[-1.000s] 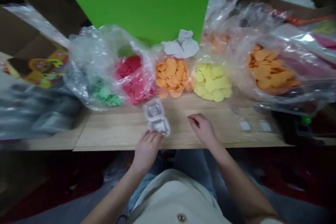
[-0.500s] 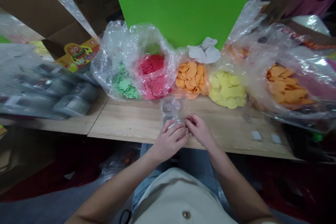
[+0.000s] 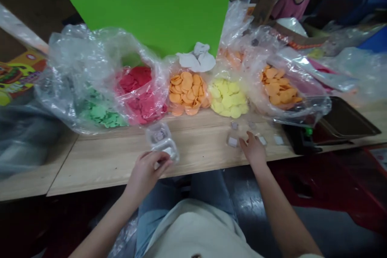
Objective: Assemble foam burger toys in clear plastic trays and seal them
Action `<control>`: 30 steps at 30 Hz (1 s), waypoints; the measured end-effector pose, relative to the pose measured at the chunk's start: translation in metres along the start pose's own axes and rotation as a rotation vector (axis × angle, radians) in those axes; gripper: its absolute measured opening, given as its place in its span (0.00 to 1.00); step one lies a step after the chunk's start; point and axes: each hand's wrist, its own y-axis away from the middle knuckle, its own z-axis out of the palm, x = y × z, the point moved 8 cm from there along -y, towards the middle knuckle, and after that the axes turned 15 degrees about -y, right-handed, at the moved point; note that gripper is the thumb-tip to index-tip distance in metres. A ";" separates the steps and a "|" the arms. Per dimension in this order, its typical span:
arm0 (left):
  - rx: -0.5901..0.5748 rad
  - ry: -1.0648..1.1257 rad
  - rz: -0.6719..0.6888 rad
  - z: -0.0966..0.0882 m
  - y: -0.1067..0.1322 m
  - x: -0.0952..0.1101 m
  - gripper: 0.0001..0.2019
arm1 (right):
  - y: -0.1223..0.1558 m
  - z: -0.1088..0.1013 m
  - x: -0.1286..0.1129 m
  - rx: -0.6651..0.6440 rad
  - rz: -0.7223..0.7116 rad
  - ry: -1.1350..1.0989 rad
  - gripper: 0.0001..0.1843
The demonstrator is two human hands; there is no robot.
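Left hand [image 3: 149,171] at near end of clear two-part container [image 3: 163,141] on wooden table [image 3: 102,157]; grip unclear. Right hand [image 3: 254,149], fingers parted, among small clear packets with white labels [image 3: 232,142]; contact unclear. Behind, left to right: green pieces [image 3: 104,116], red pieces [image 3: 144,102], orange pieces [image 3: 189,92], yellow pieces [image 3: 229,97], more orange in clear bag [image 3: 314,107]. White pieces [image 3: 198,60] before green panel [image 3: 145,4].

Wood-grain bench [image 3: 199,155] carries clear two-compartment pack [image 3: 163,139] at left hand [image 3: 148,167], small clear packets [image 3: 232,140] around right hand [image 3: 254,151]. Bags [image 3: 116,48] of green, red, orange, yellow pieces [image 3: 188,90] sit beyond both.
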 end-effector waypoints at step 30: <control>0.043 -0.353 -0.029 -0.002 0.033 -0.008 0.10 | 0.076 0.052 -0.227 -0.487 -0.419 -0.926 0.14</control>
